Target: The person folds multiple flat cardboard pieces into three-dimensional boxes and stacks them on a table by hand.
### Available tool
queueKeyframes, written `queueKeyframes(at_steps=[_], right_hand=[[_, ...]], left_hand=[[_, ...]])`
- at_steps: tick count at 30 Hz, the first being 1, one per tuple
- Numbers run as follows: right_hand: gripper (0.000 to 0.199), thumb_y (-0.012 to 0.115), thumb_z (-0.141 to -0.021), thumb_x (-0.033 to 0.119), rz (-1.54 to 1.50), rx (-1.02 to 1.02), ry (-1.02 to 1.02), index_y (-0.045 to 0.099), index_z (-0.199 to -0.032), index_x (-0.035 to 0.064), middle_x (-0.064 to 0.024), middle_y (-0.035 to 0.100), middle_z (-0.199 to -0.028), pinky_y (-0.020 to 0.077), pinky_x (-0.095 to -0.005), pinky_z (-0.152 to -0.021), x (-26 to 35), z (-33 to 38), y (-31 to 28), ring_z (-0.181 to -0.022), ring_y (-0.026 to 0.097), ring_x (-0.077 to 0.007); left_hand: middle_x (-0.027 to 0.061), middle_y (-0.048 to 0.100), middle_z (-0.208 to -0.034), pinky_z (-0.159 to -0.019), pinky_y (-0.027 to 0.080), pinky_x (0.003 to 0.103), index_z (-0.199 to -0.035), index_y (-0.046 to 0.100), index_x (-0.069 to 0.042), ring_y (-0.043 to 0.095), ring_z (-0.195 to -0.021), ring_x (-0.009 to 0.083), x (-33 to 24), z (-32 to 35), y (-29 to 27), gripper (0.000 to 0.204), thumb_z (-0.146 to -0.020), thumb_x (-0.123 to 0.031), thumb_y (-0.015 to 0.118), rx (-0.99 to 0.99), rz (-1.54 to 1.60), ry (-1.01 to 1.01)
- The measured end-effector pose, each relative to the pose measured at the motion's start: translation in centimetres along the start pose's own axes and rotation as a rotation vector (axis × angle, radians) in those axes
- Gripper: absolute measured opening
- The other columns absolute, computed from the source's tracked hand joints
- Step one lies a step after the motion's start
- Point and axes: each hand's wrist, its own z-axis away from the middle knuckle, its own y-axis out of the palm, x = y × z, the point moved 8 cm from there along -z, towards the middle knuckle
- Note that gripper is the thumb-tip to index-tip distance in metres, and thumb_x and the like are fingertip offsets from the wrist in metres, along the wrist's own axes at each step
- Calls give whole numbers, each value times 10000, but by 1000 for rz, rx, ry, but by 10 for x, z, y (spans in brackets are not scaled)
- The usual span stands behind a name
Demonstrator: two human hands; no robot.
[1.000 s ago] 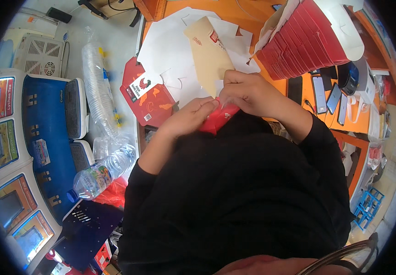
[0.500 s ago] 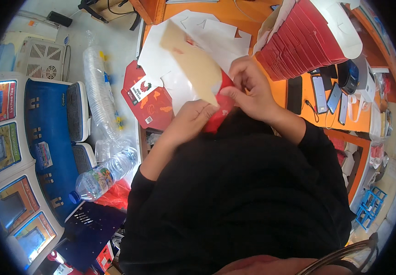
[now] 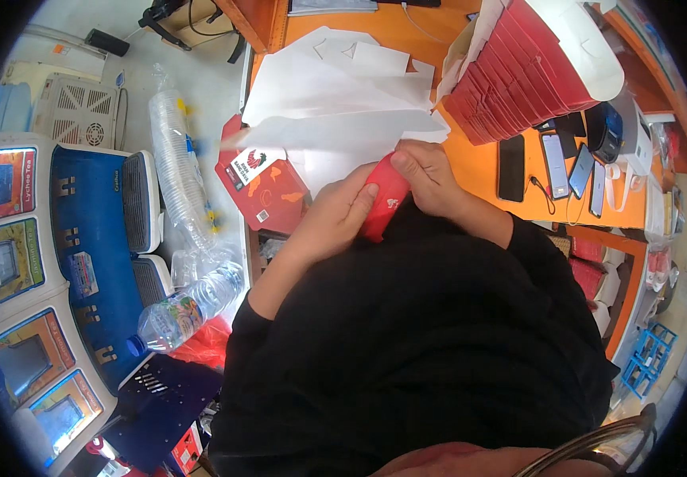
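Observation:
My left hand [image 3: 334, 213] and my right hand [image 3: 432, 181] are both closed on a folded cardboard box blank [image 3: 385, 191], close against my black top. Its red face shows between my thumbs, which press on it from either side. A pale panel beyond my hands, slightly blurred, seems to belong to the same piece. Under and beyond it, flat box blanks [image 3: 312, 79] lie white side up on the orange table [image 3: 471, 163]. To the left of my left hand, a red printed blank [image 3: 268, 195] lies flat. My fingertips beneath the cardboard are hidden.
Nested red boxes [image 3: 518, 79] lean at the back right, with several phones [image 3: 554, 163] below them. On the left are stacked clear plastic cups [image 3: 180, 163], a water bottle [image 3: 188, 310] and a drink dispenser [image 3: 93, 230].
The cardboard has turned, bringing its red face up between my hands and swinging the pale panel sideways. My right hand has moved slightly down and now presses its thumb on the red part.

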Motion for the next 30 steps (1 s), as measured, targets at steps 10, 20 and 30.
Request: queueKeyframes(at_steps=[10,20,30], right_hand=[[735,743,-822,205,-296,-49,-58,323,-1396,21,-118,420,-1371,377,-333,-1045,9,-22,10,-1269,440,-216],[713,825,-728,193,-429,104,80,456,-1332,104,-62,530,-1268,427,-317,-999,16,-20,-26,-1182,510,-147],[724,780,-733,135,-164,96,33,376,-1334,124,-85,504,-1281,468,-339,-956,6,-2,-18,-1175,520,-197]], left_hand=[[218,630,-1029,-884,451,452,-1132,594,2,563,-1020,408,-17,-6,-6,289,-902,-171,575,-64,-243,259],[146,647,-1168,-921,465,464,-1162,619,-9,605,-1073,312,14,51,-148,355,-849,-162,686,-732,-860,129],[93,703,-961,-749,552,325,-1065,645,8,658,-818,138,40,54,-88,189,-890,-62,637,-684,-174,-110]])
